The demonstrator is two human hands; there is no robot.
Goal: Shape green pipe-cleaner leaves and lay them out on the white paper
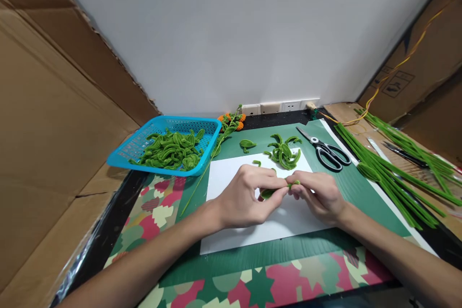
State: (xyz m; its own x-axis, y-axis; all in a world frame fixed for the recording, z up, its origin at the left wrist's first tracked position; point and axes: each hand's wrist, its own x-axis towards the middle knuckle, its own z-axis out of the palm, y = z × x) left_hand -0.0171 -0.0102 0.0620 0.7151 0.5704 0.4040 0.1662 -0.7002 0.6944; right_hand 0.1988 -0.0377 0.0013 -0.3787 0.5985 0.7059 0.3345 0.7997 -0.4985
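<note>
My left hand point(249, 197) and my right hand point(317, 195) meet over a white sheet of paper point(231, 236). Both pinch the same short green pipe cleaner piece point(269, 193), bent into a loop between the fingertips. The fingers of both hands are closed on it. Just behind the hands lies a small pile of bent green pipe cleaner pieces point(283, 153), with a single looped piece point(247, 144) to its left.
A blue basket point(142, 147) of bent green pieces sits at the back left. Black scissors point(327, 151) lie at the back right, beside a bundle of long green pipe cleaners point(393, 178). A stem with orange flowers point(229, 122) leans by the basket. Cardboard walls stand either side.
</note>
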